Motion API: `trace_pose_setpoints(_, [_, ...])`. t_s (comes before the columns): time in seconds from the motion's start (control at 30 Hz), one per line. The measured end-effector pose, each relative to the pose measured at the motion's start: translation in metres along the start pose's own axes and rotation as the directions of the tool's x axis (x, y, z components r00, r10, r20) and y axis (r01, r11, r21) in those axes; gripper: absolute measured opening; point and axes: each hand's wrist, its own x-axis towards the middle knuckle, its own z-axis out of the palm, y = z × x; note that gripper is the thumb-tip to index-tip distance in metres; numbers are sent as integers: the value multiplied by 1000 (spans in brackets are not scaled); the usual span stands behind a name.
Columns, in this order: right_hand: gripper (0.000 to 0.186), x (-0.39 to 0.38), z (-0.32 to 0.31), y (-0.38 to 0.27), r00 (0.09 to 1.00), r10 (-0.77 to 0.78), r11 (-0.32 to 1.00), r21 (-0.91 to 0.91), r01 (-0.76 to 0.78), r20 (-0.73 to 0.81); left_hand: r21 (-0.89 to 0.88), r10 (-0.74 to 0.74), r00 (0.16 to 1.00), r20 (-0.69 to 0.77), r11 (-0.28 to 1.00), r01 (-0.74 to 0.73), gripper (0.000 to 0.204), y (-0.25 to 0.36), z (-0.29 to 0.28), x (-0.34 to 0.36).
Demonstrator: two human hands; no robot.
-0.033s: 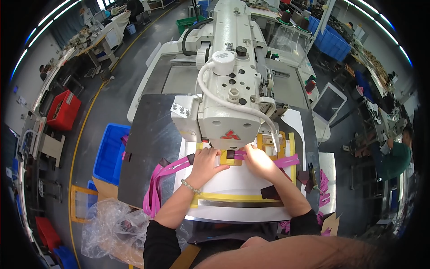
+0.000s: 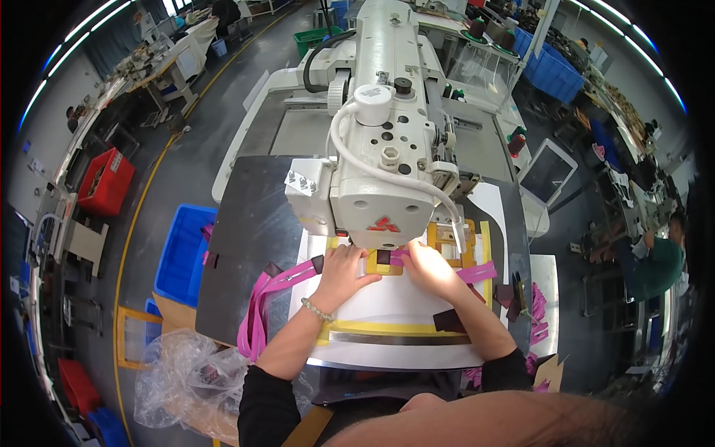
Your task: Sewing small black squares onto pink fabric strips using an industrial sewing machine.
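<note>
A long pink zipper strip with dark patches runs across the white work surface under the head of a large white sewing machine. My left hand holds the strip down left of the machine's needle area, with the thumb pointing right. My right hand grips it on the other side, fingers bent and fingertips partly hidden beneath the machine head. Between my hands a dark patch on the strip lies over a yellow frame piece. The strip's left part hangs in loops; its right end sticks out past my right hand.
A yellow clamp frame sits right of the machine head. Left of the table stand a blue bin and a clear plastic bag. More pink strips hang at the right edge, below a screen.
</note>
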Motion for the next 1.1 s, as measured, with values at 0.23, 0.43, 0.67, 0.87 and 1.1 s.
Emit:
trace_pose_setpoints(0.23, [40,9,-13,0,982,-177,974,151,167,58,-1,-16,999,45,1000,16,57,0,0,-1])
trace_pose_setpoints(0.43, [37,9,-11,2,958,-276,958,-52,280,80,3,58,997,-49,998,-58,56,-1,3,-1])
trace_pose_setpoints(0.67, [30,11,-3,8,795,-605,757,-341,557,-43,8,17,1000,21,1000,-17,53,7,-4,3])
trace_pose_setpoints(0.87, [18,4,-9,1,854,-521,828,-234,510,19,-39,10,998,61,999,-8,45,7,-5,4])
trace_pose_setpoints(1.1, [8,-22,-40,-35,881,-425,840,-273,469,207,46,131,991,-23,990,-130,33,7,-2,2])
